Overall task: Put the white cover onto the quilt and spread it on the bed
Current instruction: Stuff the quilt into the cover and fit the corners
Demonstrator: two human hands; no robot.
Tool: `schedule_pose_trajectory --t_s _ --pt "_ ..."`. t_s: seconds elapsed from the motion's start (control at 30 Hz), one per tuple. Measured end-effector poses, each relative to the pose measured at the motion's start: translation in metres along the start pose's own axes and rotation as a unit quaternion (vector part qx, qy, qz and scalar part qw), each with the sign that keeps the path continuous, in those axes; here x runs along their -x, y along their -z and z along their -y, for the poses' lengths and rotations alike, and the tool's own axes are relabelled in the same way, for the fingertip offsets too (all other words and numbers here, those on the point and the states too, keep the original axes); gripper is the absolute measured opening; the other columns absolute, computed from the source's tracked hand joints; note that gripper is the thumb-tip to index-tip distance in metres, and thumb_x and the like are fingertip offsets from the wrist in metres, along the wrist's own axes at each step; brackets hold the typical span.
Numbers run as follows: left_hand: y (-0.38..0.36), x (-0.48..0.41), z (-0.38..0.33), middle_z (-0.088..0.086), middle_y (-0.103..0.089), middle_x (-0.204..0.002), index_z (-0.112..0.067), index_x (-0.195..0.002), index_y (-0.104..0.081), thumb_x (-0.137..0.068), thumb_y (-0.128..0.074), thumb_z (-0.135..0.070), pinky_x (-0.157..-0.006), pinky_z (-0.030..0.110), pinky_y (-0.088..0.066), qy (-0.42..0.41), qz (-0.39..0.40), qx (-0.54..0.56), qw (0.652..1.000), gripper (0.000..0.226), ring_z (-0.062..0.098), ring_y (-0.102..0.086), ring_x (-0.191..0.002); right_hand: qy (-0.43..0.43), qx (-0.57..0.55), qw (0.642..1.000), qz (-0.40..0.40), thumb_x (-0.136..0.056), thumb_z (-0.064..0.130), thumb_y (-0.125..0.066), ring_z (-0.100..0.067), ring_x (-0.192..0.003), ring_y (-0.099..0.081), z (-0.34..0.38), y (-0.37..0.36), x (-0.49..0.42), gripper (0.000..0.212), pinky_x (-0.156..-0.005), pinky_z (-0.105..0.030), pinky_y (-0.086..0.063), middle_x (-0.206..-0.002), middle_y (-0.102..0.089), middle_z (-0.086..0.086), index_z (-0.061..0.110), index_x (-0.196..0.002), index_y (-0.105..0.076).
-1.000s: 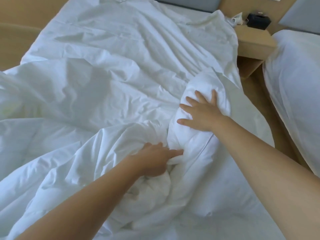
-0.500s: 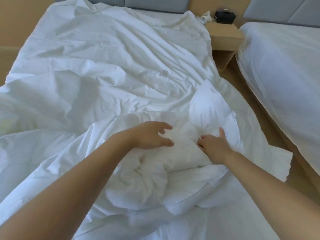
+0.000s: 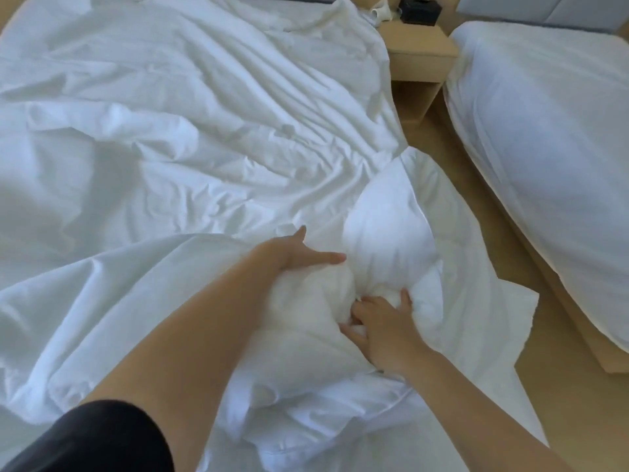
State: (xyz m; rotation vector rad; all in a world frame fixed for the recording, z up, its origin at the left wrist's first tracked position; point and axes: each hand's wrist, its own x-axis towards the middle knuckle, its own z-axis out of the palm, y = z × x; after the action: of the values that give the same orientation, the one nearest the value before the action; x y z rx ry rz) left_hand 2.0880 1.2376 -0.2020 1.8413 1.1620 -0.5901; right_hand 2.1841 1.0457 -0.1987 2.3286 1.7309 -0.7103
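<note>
The white cover [image 3: 177, 141] lies crumpled across the bed, reaching its far end. Near the bed's right edge the quilt [image 3: 384, 229] bulges up in a puffy white lump, partly wrapped in the cover. My left hand [image 3: 299, 257] lies on the lump's left side, fingers stretched toward the right and thumb raised. My right hand [image 3: 381, 321] digs into the bunched fabric just below the lump, its fingers curled into the folds and gripping the quilt. A corner of the cover [image 3: 510, 301] hangs off the right side of the bed.
A wooden nightstand [image 3: 418, 52] stands at the far right of the bed, with a black box [image 3: 420, 10] and a white object on it. A second bed with white bedding [image 3: 544, 131] lies to the right across a narrow strip of wood floor [image 3: 452, 158].
My left hand has shifted right onto the lump with its fingers stretched out. My right hand has slid down and pushed its fingers into the bunched fabric. The view has tilted a little.
</note>
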Motion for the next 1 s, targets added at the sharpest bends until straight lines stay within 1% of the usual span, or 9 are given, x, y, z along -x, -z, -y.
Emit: schedule_pose_trajectory --t_s 0.13,0.27,0.33,0.4,0.5,0.73,0.83,0.9,1.0 --pt "-0.032 0.001 0.002 0.008 -0.015 -0.158 -0.042 -0.148 0.01 -0.061 -0.041 -0.092 -0.113 0.054 -0.018 0.015 0.013 -0.081 0.997 0.113 0.035 -0.022 -0.141 0.009 -0.048 0.999 0.019 -0.087 0.044 -0.044 -0.015 -0.096 -0.047 -0.007 0.035 -0.011 0.02 -0.109 -0.052 -0.018 -0.087 -0.051 0.011 0.024 -0.084 -0.041" --pt "-0.063 0.023 -0.001 0.014 -0.029 -0.148 -0.043 -0.147 0.011 -0.068 -0.036 -0.089 -0.104 0.052 -0.025 0.007 -0.031 -0.185 0.982 0.102 0.035 -0.034 -0.132 0.07 0.041 0.983 -0.163 -0.089 0.027 -0.043 -0.029 -0.098 -0.052 -0.001 0.101 -0.043 0.016 -0.072 -0.033 -0.033 -0.1 -0.056 -0.005 0.016 -0.101 -0.041" --pt "-0.075 0.032 -0.005 0.013 -0.03 -0.145 -0.041 -0.148 0.011 -0.069 -0.035 -0.088 -0.103 0.051 -0.025 0.006 -0.039 -0.206 0.978 0.102 0.035 -0.035 -0.128 0.112 0.103 0.966 -0.21 -0.091 0.03 -0.043 -0.028 -0.112 -0.043 0.003 0.124 -0.076 0.024 -0.081 -0.036 -0.031 -0.113 -0.051 -0.006 0.013 -0.109 -0.045" --pt "-0.082 0.039 -0.008 0.011 -0.031 -0.144 -0.04 -0.149 0.011 -0.069 -0.034 -0.088 -0.101 0.05 -0.026 0.007 -0.046 -0.216 0.975 0.103 0.034 -0.037 -0.126 0.139 0.197 0.963 -0.12 -0.093 0.044 -0.04 -0.027 -0.128 -0.031 0.001 0.129 -0.11 0.044 -0.104 -0.05 -0.021 -0.134 -0.042 -0.004 0.017 -0.128 -0.043" --pt "-0.092 0.046 -0.01 0.009 -0.032 -0.143 -0.038 -0.149 0.011 -0.07 -0.034 -0.087 -0.099 0.048 -0.027 0.003 -0.045 -0.219 0.975 0.103 0.034 -0.038 -0.124 0.134 0.266 0.954 0.034 -0.09 0.067 -0.029 -0.026 -0.136 -0.027 -0.007 0.105 -0.135 0.067 -0.107 -0.061 -0.008 -0.147 -0.034 -0.002 0.029 -0.145 -0.025" --pt "-0.121 0.079 -0.009 0.009 -0.028 -0.147 -0.03 -0.151 0.008 -0.08 -0.031 -0.079 -0.099 0.046 -0.026 -0.033 -0.05 -0.231 0.971 0.095 0.033 -0.036 -0.125 0.165 0.175 0.968 0.078 -0.083 0.078 -0.025 -0.021 -0.141 -0.024 -0.008 0.041 -0.128 0.083 -0.112 -0.058 -0.004 -0.155 -0.024 0.001 0.034 -0.15 -0.004" --pt "-0.131 0.098 -0.011 0.009 -0.027 -0.147 -0.027 -0.151 0.008 -0.086 -0.029 -0.073 -0.1 0.047 -0.025 -0.055 -0.039 -0.24 0.968 0.087 0.034 -0.035 -0.124 0.112 0.063 0.986 0.11 -0.078 0.081 -0.035 -0.022 -0.133 -0.038 -0.012 0.025 -0.118 0.093 -0.115 -0.05 -0.004 -0.137 -0.051 -0.002 0.032 -0.151 -0.005" --pt "-0.13 0.106 -0.015 0.011 -0.028 -0.147 -0.026 -0.151 0.007 -0.089 -0.029 -0.069 -0.103 0.047 -0.023 -0.066 -0.029 -0.257 0.964 0.084 0.035 -0.034 -0.125 0.084 -0.017 0.989 0.117 -0.081 0.074 -0.043 -0.019 -0.12 -0.05 -0.013 0.022 -0.115 0.076 -0.115 -0.044 -0.007 -0.115 -0.064 0.004 0.029 -0.141 -0.032" --pt "-0.112 0.105 -0.025 0.013 -0.031 -0.147 -0.024 -0.152 -0.001 -0.09 -0.036 -0.065 -0.107 0.046 -0.022 -0.074 0.0 -0.286 0.955 0.082 0.036 -0.034 -0.128 0.083 -0.004 0.992 0.096 -0.095 0.048 -0.042 -0.016 -0.084 -0.054 -0.013 0.018 -0.111 0.03 -0.104 -0.038 -0.026 -0.09 -0.065 0.005 0.026 -0.076 -0.051"
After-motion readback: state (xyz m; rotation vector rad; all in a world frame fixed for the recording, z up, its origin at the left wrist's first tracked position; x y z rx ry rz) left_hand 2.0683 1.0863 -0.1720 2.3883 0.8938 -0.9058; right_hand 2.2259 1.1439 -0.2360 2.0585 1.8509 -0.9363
